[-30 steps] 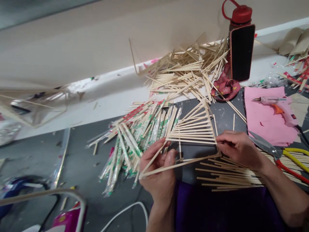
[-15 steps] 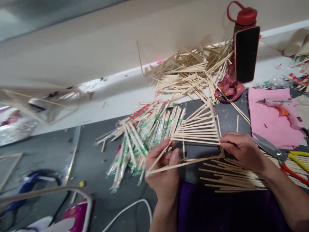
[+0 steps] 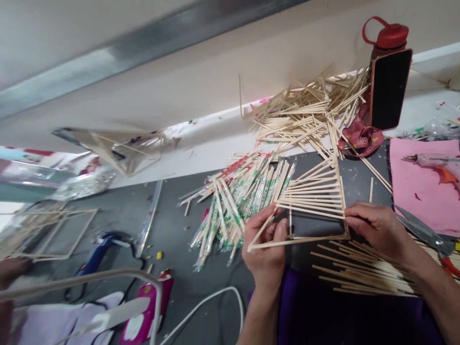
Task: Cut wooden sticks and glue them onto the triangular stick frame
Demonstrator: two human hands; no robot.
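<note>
Between my hands is a frame of pale wooden chopsticks (image 3: 312,197), with a row of sticks laid side by side across one sloping face. My left hand (image 3: 266,239) grips its left corner, fingers wrapped round the sticks. At the right edge my right hand (image 3: 373,225) pinches the end of the lowest cross stick against the frame. Loose chopsticks (image 3: 362,270) lie under and beside my right forearm. Left of the frame is a heap of chopsticks in clear and green wrappers (image 3: 226,211).
A pile of bare chopsticks (image 3: 298,115) lies by the wall. A red-capped bottle (image 3: 393,36) stands behind a phone (image 3: 390,91). Scissors (image 3: 427,232) and a glue gun (image 3: 438,165) on pink cloth (image 3: 409,191) are right. Another person's hand (image 3: 14,270) shows far left.
The view has swung left, so everything sits further right and another person's hand has come into view. Both my hands keep their hold on the frame.
</note>
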